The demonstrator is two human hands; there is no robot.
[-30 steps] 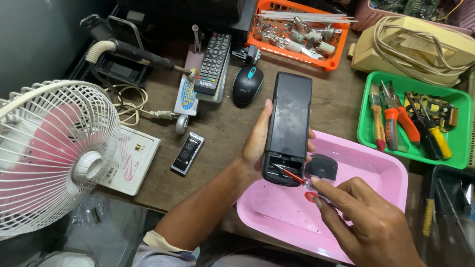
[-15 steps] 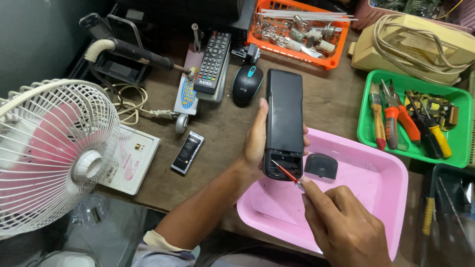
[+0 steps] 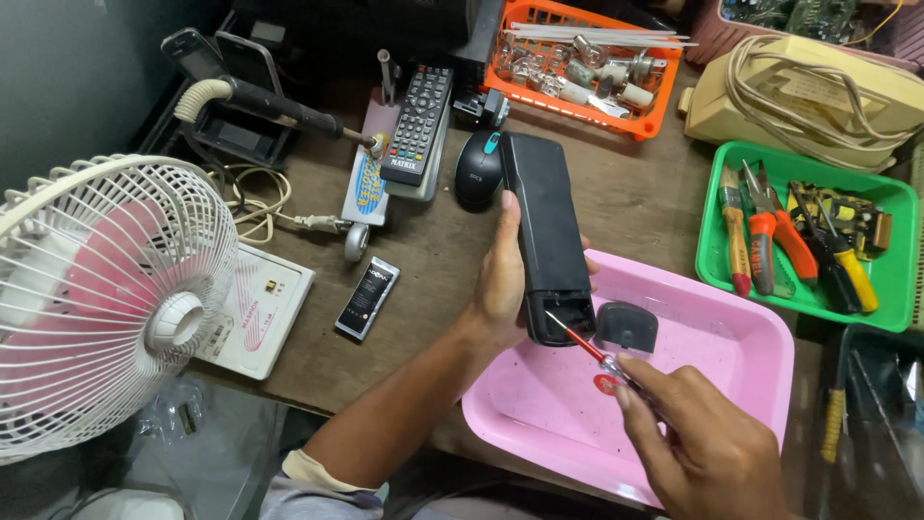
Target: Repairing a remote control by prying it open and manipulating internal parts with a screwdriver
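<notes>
Black remote (image 3: 547, 231), back up, held over the pink tray (image 3: 751, 337); small black cover (image 3: 627, 325) lies inside. Left hand (image 3: 500, 279) fingers clasp its side. Right hand (image 3: 703, 443) fingers pinch a red screwdriver (image 3: 577, 342) (tip at the remote's open end).

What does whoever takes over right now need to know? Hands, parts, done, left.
Left hand: holds the black remote back side up, its lower end over the pink tray.
Right hand: holds a red screwdriver, tip at the remote's open lower end.
Parts: small black cover lies loose in the tray beside the remote.
Done: cover is off.
Left: the rest of the remote's shell is closed; the work at the open end is unfinished.
</notes>
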